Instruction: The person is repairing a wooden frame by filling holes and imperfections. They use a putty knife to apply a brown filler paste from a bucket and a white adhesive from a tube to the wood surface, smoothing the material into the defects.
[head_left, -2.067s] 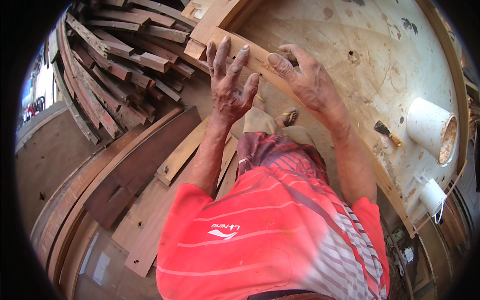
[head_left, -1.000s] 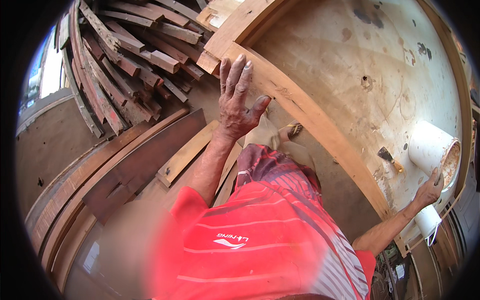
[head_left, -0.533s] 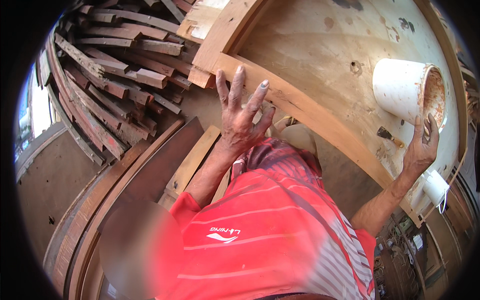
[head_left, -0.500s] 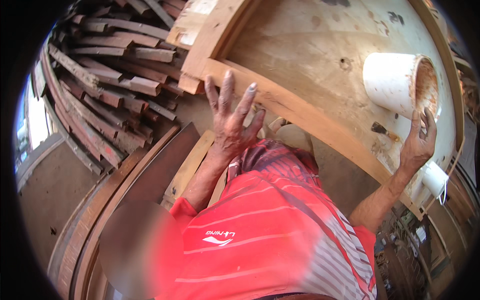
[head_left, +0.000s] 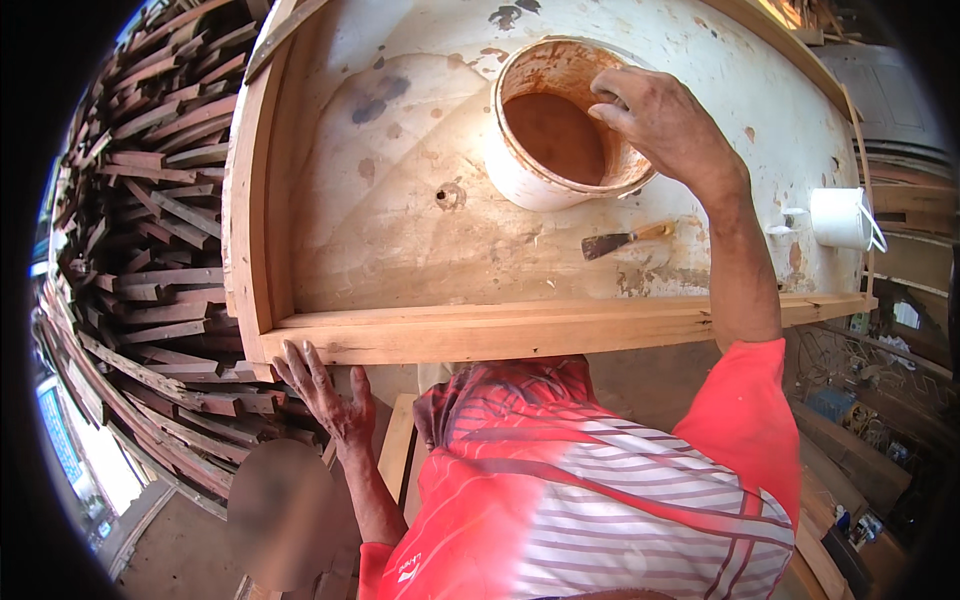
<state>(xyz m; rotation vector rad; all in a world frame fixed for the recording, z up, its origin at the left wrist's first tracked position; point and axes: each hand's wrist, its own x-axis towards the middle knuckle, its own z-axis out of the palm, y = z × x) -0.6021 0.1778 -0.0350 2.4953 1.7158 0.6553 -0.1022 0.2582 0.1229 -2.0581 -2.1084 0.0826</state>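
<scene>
A white bucket (head_left: 540, 190) with reddish-brown liquid (head_left: 555, 135) in it stands on the stained white panel. My right hand (head_left: 670, 125) is over the bucket's right rim, fingers curled in toward the opening. Whatever those fingers hold, if anything, is hidden. Down at the near left corner of the wooden frame (head_left: 400, 343), my left hand (head_left: 335, 405) has its fingers spread, their tips against the frame's edge. A putty knife (head_left: 625, 240) with a dark blade and a wooden handle lies on the panel below the bucket.
The white panel (head_left: 370, 250) has a raised wooden border round it. A small white pail (head_left: 838, 218) with a handle sits near its right end. Stacked wooden strips (head_left: 165, 220) fill the left side. Boards and clutter (head_left: 860, 440) lie at the lower right.
My view has turned, so the panel now lies level and the bucket's inside shows. My right hand has moved from the bucket's outer rim to over its opening. My left hand remains spread at the frame.
</scene>
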